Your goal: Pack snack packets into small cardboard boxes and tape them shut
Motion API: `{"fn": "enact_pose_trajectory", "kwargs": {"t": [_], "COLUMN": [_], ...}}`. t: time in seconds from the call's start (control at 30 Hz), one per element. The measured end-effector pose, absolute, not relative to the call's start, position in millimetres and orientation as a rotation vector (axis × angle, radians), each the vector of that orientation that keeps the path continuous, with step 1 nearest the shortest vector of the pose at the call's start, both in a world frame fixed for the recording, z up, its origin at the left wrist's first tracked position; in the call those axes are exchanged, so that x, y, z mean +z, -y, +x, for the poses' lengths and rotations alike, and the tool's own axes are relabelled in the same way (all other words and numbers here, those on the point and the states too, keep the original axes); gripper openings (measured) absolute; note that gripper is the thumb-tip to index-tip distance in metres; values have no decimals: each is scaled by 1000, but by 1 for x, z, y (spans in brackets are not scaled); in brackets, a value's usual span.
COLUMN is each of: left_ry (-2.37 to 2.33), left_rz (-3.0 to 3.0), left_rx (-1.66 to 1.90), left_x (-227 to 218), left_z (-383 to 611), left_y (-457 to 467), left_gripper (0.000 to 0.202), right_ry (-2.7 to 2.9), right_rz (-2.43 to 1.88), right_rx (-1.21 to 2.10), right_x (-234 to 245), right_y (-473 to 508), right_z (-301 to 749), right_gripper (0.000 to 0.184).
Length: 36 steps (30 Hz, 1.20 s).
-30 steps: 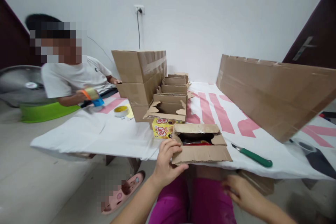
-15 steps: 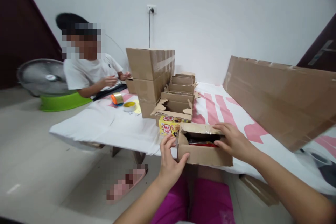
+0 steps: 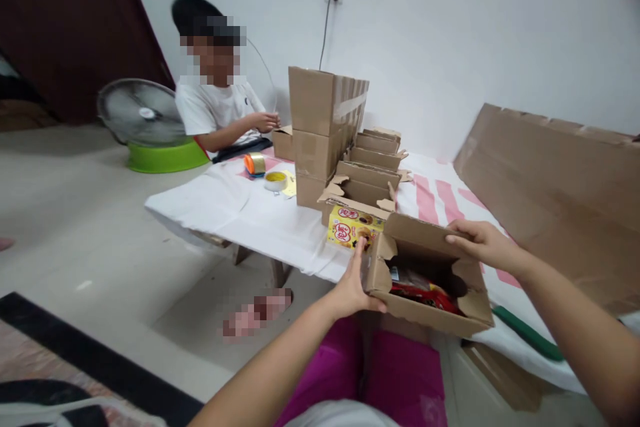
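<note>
A small open cardboard box (image 3: 430, 310) sits tilted toward me at the near edge of a low table (image 3: 240, 210) covered in white cloth. Red packets show inside it. My left hand (image 3: 356, 283) grips the box's left corner, fingers wrapped on it. My right hand (image 3: 481, 243) holds the far top flap at the right. A yellow printed carton (image 3: 350, 227) stands just behind the box.
Stacked brown boxes (image 3: 325, 130) and a row of open ones (image 3: 367, 177) fill the table's middle. Two tape rolls (image 3: 267, 172) lie beyond, by a seated person in a white shirt (image 3: 215, 110). A flat cardboard sheet (image 3: 555, 180) leans at right; a green-handled knife (image 3: 527, 333) lies beside the box. A fan (image 3: 143, 117) stands at left.
My right hand came up from my lap onto the box's far flap. The box has tipped toward me and its flaps have opened. My view has swung to the left.
</note>
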State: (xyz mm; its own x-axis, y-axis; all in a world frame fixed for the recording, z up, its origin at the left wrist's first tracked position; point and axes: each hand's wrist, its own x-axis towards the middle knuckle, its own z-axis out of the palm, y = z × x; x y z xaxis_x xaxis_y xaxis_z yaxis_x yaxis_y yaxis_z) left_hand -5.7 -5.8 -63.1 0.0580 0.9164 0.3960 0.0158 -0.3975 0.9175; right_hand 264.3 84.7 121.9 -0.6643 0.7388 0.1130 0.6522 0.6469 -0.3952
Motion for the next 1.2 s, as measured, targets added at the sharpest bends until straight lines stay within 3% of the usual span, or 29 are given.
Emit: {"fn": "enact_pose_trajectory", "kwargs": {"t": [0.23, 0.33, 0.47, 0.6, 0.67, 0.97, 1.2], "left_ry": [-1023, -1092, -1052, -938, -991, -1034, -1030], "left_rz": [1616, 1565, 1489, 1299, 1259, 1455, 1370], "left_rx": [1390, 1434, 1493, 1556, 1564, 1452, 1427], "left_x": [-63, -70, -79, -80, -76, -56, -66], "left_z": [8, 12, 11, 6, 4, -4, -4], "left_y": [13, 16, 20, 15, 7, -24, -28], "left_gripper": [151, 143, 128, 63, 45, 40, 22], "right_ry": [2498, 2417, 2507, 2770, 2817, 2785, 2760], "right_rz": [-1115, -980, -986, -1092, -1184, -1251, -1230], "right_rx": [-216, -321, -68, 316, 433, 509, 512], "right_x": [91, 83, 79, 71, 67, 66, 65], "right_y": [-95, -77, -44, -29, -28, -27, -31], "right_z": [268, 262, 251, 247, 248, 247, 246], "right_gripper": [21, 24, 27, 40, 47, 50, 50]}}
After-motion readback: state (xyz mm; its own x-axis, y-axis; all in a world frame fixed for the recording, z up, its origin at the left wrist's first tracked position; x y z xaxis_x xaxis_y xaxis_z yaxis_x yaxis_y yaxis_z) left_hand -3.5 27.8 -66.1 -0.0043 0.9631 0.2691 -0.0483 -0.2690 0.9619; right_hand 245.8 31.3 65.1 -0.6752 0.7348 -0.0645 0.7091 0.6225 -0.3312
